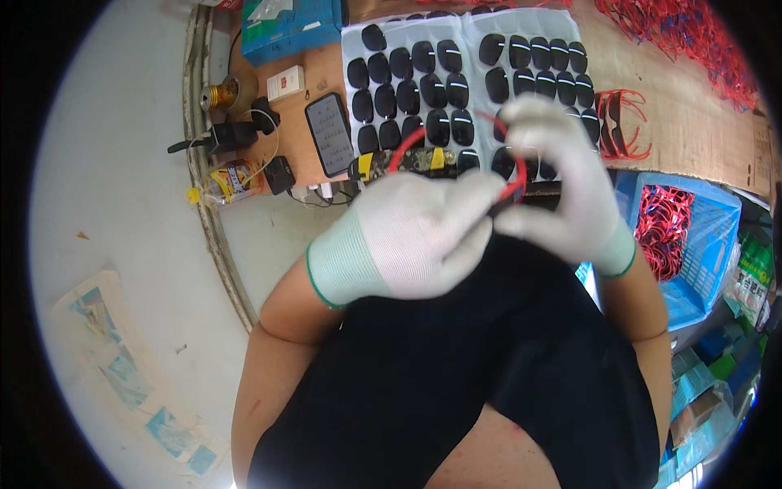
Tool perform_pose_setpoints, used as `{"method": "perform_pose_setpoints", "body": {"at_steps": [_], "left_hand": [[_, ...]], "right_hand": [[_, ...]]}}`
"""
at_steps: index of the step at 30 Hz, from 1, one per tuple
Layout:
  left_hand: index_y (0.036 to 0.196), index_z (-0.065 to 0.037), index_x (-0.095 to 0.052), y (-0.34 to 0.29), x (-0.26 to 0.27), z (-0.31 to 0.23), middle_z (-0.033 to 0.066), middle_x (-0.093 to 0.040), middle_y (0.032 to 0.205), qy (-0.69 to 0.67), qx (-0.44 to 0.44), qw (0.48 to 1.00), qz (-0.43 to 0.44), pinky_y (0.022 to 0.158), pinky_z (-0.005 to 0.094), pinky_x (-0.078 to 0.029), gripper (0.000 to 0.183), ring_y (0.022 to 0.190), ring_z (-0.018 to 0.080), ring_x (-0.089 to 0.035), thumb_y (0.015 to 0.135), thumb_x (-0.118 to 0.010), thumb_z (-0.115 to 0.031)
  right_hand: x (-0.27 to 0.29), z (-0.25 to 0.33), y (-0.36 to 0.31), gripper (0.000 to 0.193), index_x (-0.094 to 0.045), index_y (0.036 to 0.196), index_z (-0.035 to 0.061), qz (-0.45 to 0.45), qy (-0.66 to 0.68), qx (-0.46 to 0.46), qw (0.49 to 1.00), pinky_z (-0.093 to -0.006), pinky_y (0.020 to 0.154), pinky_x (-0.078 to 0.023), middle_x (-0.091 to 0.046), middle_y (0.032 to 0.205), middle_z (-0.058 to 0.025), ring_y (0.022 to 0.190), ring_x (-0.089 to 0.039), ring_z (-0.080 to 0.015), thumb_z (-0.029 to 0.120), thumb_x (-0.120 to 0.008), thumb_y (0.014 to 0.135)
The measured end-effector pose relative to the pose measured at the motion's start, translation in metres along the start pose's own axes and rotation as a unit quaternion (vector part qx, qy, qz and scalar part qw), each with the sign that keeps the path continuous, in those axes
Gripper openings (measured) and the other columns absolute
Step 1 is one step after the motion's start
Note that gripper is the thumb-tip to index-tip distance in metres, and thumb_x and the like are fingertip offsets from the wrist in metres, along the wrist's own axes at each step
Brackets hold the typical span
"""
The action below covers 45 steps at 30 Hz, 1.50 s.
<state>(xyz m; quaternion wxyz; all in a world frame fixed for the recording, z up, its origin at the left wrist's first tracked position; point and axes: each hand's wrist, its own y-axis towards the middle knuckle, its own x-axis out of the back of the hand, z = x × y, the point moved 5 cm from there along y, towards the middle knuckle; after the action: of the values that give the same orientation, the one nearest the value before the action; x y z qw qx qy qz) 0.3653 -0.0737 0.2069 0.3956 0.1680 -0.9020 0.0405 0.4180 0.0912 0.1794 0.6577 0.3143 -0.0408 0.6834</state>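
My left hand, in a white knit glove with a green-edged cuff, is closed on a red glasses frame at its thumb and fingertips. A red temple curves up on each side of that hand; a dark part, perhaps a lens, shows at the grip. My right hand, gloved alike, is blurred, with its thumb and curved fingers apart around the frame's right side. Its fingers overlap the right temple; whether they press on it is unclear. Beyond both hands, dark lenses lie in rows on white sheets.
A phone and a yellow-and-black tool lie near my left hand. Red-framed sunglasses sit right of the lenses. A blue basket holds red frames. More red frames are heaped at far right; a bottle stands left.
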Motion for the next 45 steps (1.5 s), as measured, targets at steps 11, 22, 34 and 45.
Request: {"method": "perform_pose_setpoints", "body": {"at_steps": [11,22,34,45], "left_hand": [[0.131,0.0,-0.057,0.057,0.054,0.262,0.0256,-0.06,0.126,0.292,0.375,0.878,0.056,0.103,0.0432,-0.046,0.078,0.121,0.0404,-0.056,0.082,-0.066,-0.06],[0.11,0.001,-0.066,0.041,0.049,0.271,0.0191,-0.071,0.101,0.152,0.354,0.906,-0.177,0.088,0.0369,-0.053,0.055,0.095,0.0306,-0.069,0.077,-0.078,-0.041],[0.106,-0.007,-0.056,-0.005,-0.052,0.073,0.0062,-0.065,0.092,-0.679,0.233,0.69,-0.089,0.064,0.0273,-0.05,0.015,0.07,0.0132,-0.061,0.094,-0.064,-0.008],[0.113,-0.003,-0.06,-0.016,-0.057,0.049,0.0054,-0.065,0.097,-0.829,0.094,0.55,-0.038,0.062,0.0254,-0.048,0.02,0.068,0.0083,-0.057,0.1,-0.059,-0.018]], "right_hand": [[-0.017,0.009,-0.021,0.03,-0.063,0.11,-0.0022,-0.037,0.089,-0.104,0.99,-0.0401,0.086,-0.049,-0.065,0.085,-0.0126,0.08,-0.062,-0.0344,0.001,-0.068,0.081],[-0.031,0.018,-0.014,0.08,-0.024,0.153,0.0016,-0.016,0.176,-0.152,0.972,-0.0338,0.09,-0.055,-0.065,0.129,-0.0151,0.103,-0.071,-0.0304,-0.013,-0.058,0.083],[-0.031,0.015,-0.027,0.024,-0.053,0.114,-0.0046,-0.009,0.182,-0.271,0.945,-0.0296,0.079,-0.056,-0.072,0.094,-0.0132,0.085,-0.072,-0.0163,-0.004,-0.056,0.09],[-0.041,0.021,-0.025,0.019,-0.067,0.1,-0.0032,0.042,0.31,-0.231,0.921,-0.029,0.072,-0.053,-0.071,0.08,-0.0088,0.074,-0.069,-0.0177,0.01,-0.054,0.095]]}}
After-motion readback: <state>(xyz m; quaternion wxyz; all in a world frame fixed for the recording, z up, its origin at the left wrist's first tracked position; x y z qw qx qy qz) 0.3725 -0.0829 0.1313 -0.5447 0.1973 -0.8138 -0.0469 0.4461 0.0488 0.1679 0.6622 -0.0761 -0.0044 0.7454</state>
